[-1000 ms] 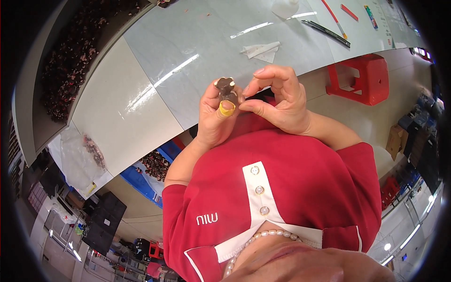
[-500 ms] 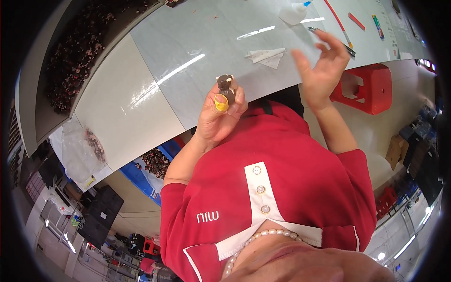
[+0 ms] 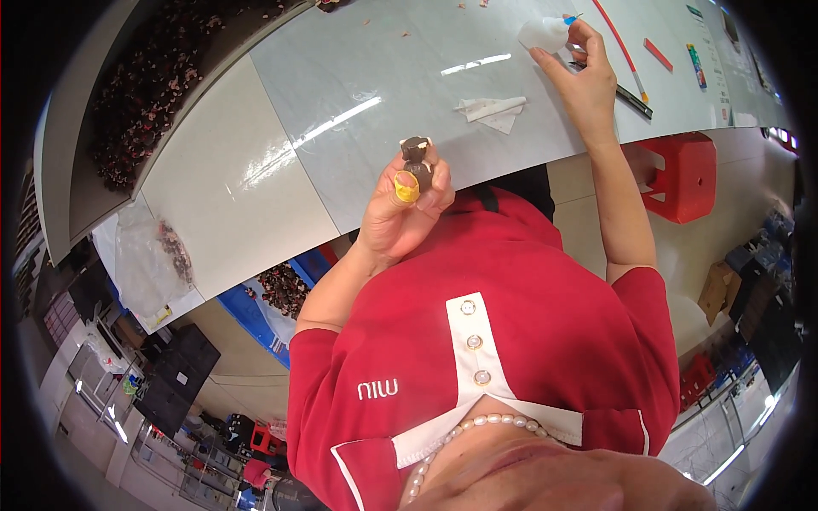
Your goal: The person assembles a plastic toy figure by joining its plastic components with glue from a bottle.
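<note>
My left hand (image 3: pixel 400 209), its thumb wrapped in a yellow band (image 3: pixel 406 189), grips a small dark brown figurine (image 3: pixel 416 152) with cream-coloured bits, held up near the table's front edge. Part of the figurine is hidden behind the fingers. Farther off to the right, my right hand (image 3: pixel 588 85) has its thumb and fingers around a white squeeze bottle (image 3: pixel 544 36) with a blue tip. The bottle is tilted over the tabletop. Beside that hand lies a dark slim tool (image 3: pixel 632 102); a crumpled white tissue (image 3: pixel 496 112) is between the two hands.
A red-handled brush (image 3: pixel 615 38), a red strip (image 3: pixel 658 54) and a green tube (image 3: pixel 696 66) lie at the right. A trough of small dark and pink pieces (image 3: pixel 145 111) borders the left. A red stool (image 3: pixel 688 175) stands right of the table; a blue crate (image 3: pixel 243 313) sits below its left part.
My right hand has moved from above the tissue, fingers spread, up to the white squeeze bottle and closed on it. My left hand still holds the figurine in about the same place.
</note>
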Available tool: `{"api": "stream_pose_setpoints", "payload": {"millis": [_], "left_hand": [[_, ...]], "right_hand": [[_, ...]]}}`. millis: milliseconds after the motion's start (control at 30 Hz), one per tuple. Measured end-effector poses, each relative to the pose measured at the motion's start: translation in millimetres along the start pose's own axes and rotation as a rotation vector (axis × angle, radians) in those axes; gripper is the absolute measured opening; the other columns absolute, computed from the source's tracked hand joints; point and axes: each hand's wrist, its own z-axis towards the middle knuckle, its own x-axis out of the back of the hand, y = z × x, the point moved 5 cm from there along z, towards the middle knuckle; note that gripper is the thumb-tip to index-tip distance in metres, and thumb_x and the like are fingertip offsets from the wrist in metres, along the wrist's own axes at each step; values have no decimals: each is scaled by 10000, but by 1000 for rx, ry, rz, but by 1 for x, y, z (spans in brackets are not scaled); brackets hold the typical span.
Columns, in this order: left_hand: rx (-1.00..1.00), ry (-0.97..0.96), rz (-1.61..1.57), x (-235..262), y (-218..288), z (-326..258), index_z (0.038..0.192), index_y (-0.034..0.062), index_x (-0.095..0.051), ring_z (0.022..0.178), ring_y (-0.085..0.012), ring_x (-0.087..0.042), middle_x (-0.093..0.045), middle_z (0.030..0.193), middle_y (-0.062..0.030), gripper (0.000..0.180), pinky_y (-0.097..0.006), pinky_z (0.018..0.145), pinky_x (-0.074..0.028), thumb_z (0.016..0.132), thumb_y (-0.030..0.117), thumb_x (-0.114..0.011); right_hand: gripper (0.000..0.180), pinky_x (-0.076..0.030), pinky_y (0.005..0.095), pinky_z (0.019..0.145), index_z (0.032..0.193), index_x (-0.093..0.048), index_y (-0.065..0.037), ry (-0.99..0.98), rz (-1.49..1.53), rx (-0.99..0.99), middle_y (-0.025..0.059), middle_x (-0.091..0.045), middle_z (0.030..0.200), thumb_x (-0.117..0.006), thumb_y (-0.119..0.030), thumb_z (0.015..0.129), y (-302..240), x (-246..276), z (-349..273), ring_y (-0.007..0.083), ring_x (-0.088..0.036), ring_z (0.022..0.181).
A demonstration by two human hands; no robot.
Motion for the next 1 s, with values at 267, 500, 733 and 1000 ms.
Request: {"api": "stream_pose_setpoints", "payload": {"millis": [267, 500, 733, 1000], "left_hand": [[-92, 39, 221, -1, 7, -2, 1170, 87, -520, 735, -106, -435, -507, 905, 0, 461, -248, 682, -337, 818, 309, -718], [-204, 84, 309, -1, 16, -4, 1161, 88, -516, 771, -111, -461, -528, 898, -29, 452, -243, 664, -356, 816, 291, -725], [-253, 89, 405, -2, 20, -5, 1162, 94, -512, 719, -98, -445, -573, 907, -87, 437, -225, 616, -357, 818, 261, -724], [-269, 80, 398, -1, 20, -5, 1172, 89, -515, 710, -98, -443, -572, 913, -81, 434, -225, 618, -358, 824, 251, -718]], "right_hand": [[388, -488, 253, 754, 1105, -603, -28, -101, -28, -37, 61, -675, 962, -723, -234, 799, 2, -5, 6, 138, -624, 807], [414, -453, 311, 864, 1195, -480, 24, -351, 616, -111, 94, -594, 1107, -643, -66, 825, -36, 7, -29, 176, -571, 1003], [325, -441, 285, 813, 1106, -516, -33, -774, 707, -94, 97, -582, 1039, -601, -142, 811, -66, 13, -64, 158, -539, 931], [275, -451, 267, 671, 1013, -598, -16, -695, 482, 146, 90, -597, 894, -674, -172, 800, -82, 29, -64, 175, -576, 774]]}}
